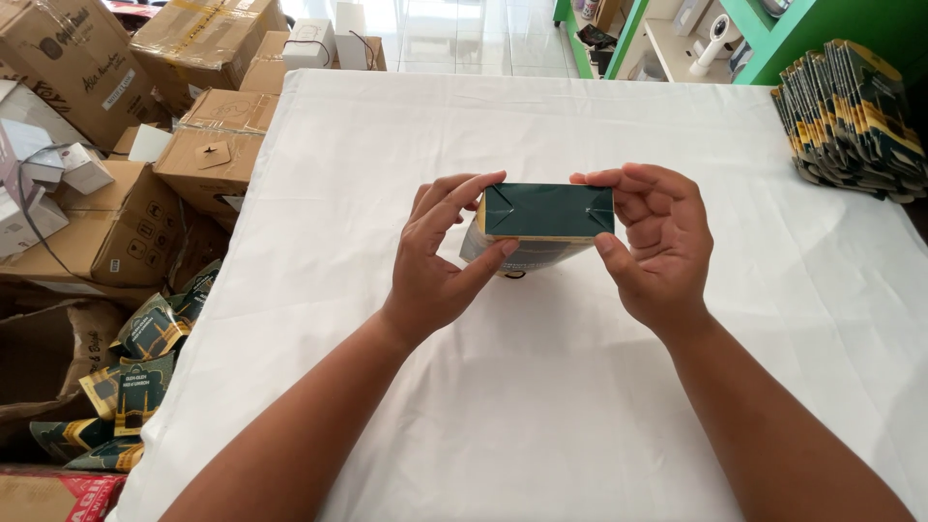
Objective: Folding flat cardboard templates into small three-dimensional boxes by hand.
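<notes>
Both hands are up over the middle of the white-covered table (541, 406), and between them sits a small dark green carton (547, 211), its folded end facing the camera: a flat rectangle with diagonal creases at the corners and a thin tan edge along the bottom. Below that end, a little of the carton's printed side shows. The left hand (440, 256) grasps the carton's left end, fingers over the top corner, thumb pressed under the lower edge. The right hand (652, 242) pinches the right end, fingertips on the upper corner, thumb at the lower one. Away to the right of the carton, at the table's edge, a stack of flattened green-and-yellow cartons (851, 121) lies fanned out. Left of the carton, off the table, brown cardboard boxes (208, 145) are piled up, most closed, so their contents can't be told. Below them, folded green cartons (135, 372) lie loose in a heap beside the table.
</notes>
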